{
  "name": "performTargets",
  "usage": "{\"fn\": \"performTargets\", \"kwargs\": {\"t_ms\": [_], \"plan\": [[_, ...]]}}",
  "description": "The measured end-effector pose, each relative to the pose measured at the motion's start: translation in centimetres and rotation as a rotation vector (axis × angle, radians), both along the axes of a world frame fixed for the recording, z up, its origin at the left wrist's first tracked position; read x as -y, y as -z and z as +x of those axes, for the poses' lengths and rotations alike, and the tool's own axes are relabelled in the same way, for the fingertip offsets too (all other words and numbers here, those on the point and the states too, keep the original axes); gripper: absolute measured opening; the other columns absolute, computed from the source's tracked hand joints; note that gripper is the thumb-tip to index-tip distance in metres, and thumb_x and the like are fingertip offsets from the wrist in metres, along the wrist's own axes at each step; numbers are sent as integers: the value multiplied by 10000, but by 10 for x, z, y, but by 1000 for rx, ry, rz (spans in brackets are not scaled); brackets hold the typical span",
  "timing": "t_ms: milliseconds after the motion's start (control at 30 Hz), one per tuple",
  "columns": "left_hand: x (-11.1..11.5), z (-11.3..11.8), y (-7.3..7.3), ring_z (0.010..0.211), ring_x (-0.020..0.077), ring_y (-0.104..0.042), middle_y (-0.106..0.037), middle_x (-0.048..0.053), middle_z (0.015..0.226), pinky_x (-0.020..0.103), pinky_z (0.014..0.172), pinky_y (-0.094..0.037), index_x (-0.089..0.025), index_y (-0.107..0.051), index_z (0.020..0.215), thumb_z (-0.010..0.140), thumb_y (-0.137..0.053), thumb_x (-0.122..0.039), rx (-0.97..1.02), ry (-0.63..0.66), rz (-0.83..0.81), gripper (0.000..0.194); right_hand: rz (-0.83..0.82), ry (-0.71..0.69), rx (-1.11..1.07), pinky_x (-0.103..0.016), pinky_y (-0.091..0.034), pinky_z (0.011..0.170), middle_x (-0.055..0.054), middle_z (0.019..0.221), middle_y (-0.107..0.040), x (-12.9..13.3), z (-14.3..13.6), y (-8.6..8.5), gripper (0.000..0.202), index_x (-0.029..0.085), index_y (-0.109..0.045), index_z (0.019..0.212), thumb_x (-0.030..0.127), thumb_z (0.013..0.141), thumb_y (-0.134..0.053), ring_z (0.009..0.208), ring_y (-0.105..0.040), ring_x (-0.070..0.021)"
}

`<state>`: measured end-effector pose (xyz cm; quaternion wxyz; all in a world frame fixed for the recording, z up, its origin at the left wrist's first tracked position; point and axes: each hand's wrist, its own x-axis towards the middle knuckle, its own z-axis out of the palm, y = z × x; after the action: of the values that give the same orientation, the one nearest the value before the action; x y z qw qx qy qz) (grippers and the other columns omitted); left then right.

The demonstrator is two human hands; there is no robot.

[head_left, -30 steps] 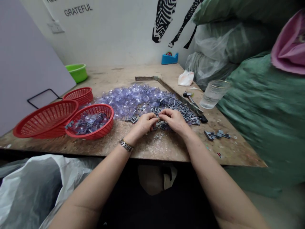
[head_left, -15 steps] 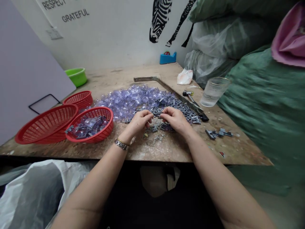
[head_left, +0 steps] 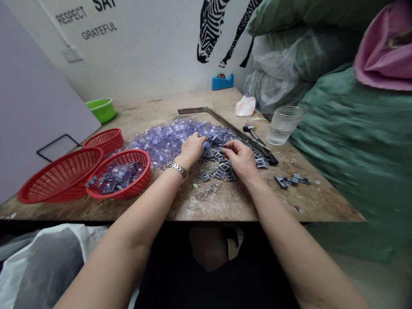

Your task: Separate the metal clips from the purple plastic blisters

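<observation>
My left hand (head_left: 192,150), with a metal watch (head_left: 177,168) on its wrist, reaches over the heap of clear purple-tinted plastic pieces (head_left: 161,141). Its thumb side looks stretched out and apart, while the other fingertips are hidden behind the hand. Closer to me on the right, my right hand (head_left: 240,158) is closed in a pinch above the small grey plastic frames (head_left: 210,155). Whatever lies between those fingertips is too small to make out. Loose grey frames and crumbs lie on the wooden table (head_left: 219,204) below both hands.
Left stand a red basket of mixed pieces (head_left: 147,174), two more red baskets (head_left: 58,174) (head_left: 103,138) and a green bowl (head_left: 103,110). A bent metal bar (head_left: 234,128) borders the heap. Right are a hammer-like tool (head_left: 254,133), a glass of water (head_left: 283,126) and grey parts (head_left: 291,180).
My left hand has moved forward from beside the right hand to the purple heap. My right hand remains pinched over the grey frames. The camera view has shifted slightly.
</observation>
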<state>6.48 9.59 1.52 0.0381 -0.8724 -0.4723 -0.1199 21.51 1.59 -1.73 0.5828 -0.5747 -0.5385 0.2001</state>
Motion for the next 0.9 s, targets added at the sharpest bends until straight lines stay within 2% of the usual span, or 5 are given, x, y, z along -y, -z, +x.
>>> {"fn": "performTargets", "kwargs": {"t_ms": [133,300,500,733,900], "plan": [[-6,16,0,1022,249,-593,-596,141,1078,320,849,-460,-173,-652,1129,939,-370,-228,-58,15,-36,345,-4,10,27,-295,-432,654,16,648,-569,1,0,-2,93,214,-541,722,304,722,-563,637,-541,-159],[-5,27,6,1084,287,-561,-601,154,1106,352,900,-457,-139,-648,1108,899,-480,-323,-101,-7,-29,325,1,4,55,-293,-428,655,5,662,-582,3,-1,-5,85,217,-544,721,300,725,-563,648,-536,-164],[3,34,15,1107,291,-525,-588,172,1122,388,860,-476,-131,-664,1074,918,-361,-176,-96,-58,20,343,3,15,78,-292,-431,664,7,663,-594,4,-1,-5,68,215,-552,716,281,728,-560,648,-545,-163],[12,28,12,1066,270,-560,-640,151,1072,364,868,-466,-149,-685,1012,887,-399,-171,-118,-30,-24,313,4,26,61,-287,-426,656,8,667,-592,4,-2,-7,71,217,-548,712,284,725,-566,652,-544,-163],[9,18,7,1067,262,-583,-655,143,1115,350,878,-465,-167,-613,1124,898,-444,-355,-38,-143,-42,338,6,27,94,-290,-423,669,8,667,-606,6,-3,-9,66,216,-560,713,277,735,-568,647,-549,-162]]}}
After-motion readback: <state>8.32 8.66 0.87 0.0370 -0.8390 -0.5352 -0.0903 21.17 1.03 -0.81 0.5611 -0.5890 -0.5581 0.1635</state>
